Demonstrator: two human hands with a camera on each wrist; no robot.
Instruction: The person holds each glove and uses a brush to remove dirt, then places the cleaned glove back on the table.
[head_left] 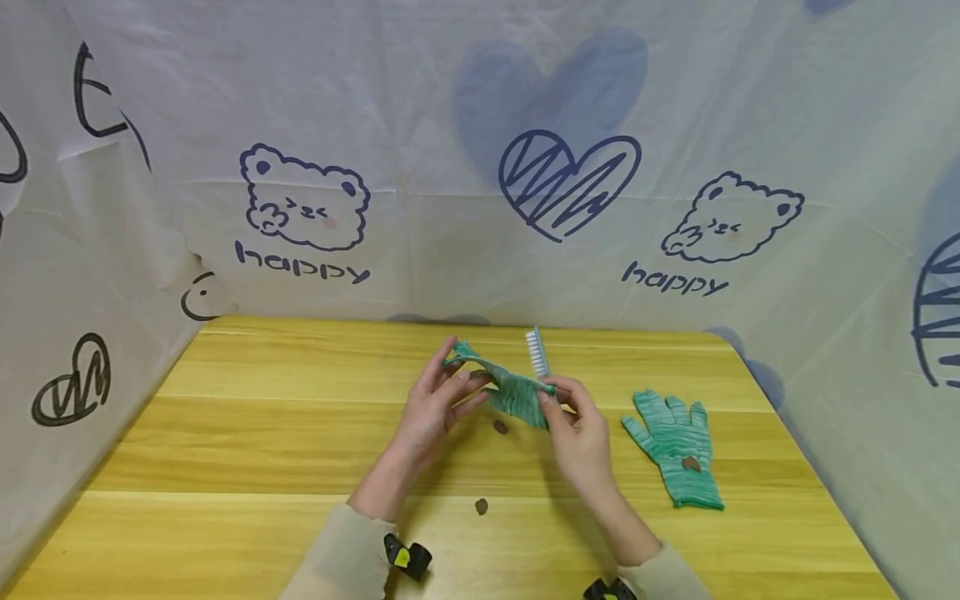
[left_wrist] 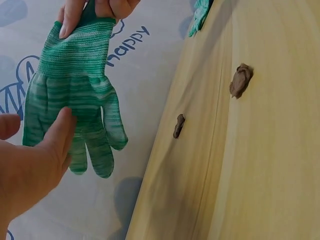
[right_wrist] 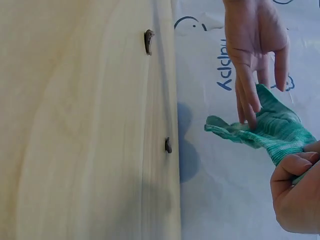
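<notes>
A green striped knit glove (head_left: 517, 398) is held above the table. My right hand (head_left: 583, 433) pinches its cuff between thumb and fingers. In the right wrist view, that hand (right_wrist: 297, 195) is bunched at the cuff end. My left hand (head_left: 427, 417) is at the finger end, its fingers extended and touching the knit. The left wrist view has the glove (left_wrist: 75, 95) hanging cuff up, with a finger of the left hand (left_wrist: 35, 170) against its palm area. Part of the left hand's contact is hidden behind the fabric.
A second green glove (head_left: 675, 429) lies flat at the right, with a brown lump (head_left: 692, 464) on it. Two more brown lumps, one farther (head_left: 500, 427) and one nearer (head_left: 482, 506), sit on the wooden table (head_left: 247, 433). Behind the right hand is a white-bristled brush (head_left: 536, 350).
</notes>
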